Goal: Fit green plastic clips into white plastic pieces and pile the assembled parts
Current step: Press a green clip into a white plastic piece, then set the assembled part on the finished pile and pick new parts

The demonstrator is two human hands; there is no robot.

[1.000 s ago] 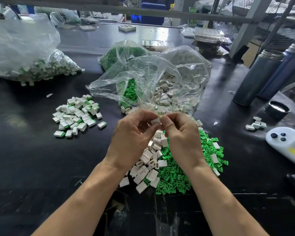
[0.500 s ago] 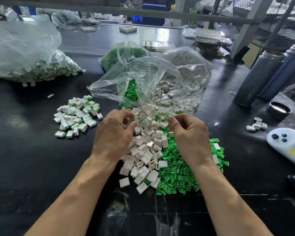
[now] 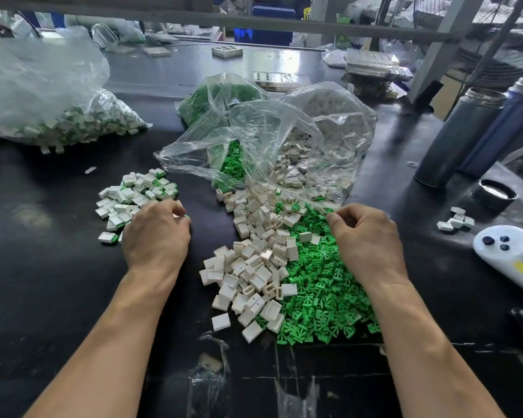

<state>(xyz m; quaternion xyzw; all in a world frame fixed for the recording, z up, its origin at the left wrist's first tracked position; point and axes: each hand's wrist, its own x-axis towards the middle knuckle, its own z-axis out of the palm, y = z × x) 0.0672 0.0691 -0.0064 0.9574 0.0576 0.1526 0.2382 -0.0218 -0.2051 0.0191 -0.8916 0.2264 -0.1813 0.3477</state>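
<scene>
Meanwhile, left hand [image 3: 156, 233] hovered at near edge of heap of assembled white-and-green parts [image 3: 133, 194], fingers curled; a green-edged part [image 3: 185, 217] showed at fingertips, hold uncertain. Right hand [image 3: 370, 236] sat curled over pile of small green plastic clips [image 3: 320, 282], pinch contents unclear. Loose white boxy plastic pieces [image 3: 254, 260] lay between hands, nearer right; axes jumbled.

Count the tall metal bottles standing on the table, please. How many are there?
2. Both stand at the far right of the table: a grey bottle, and a dark blue bottle right behind it, partly cut by the picture's edge. More could be out of view.
</scene>
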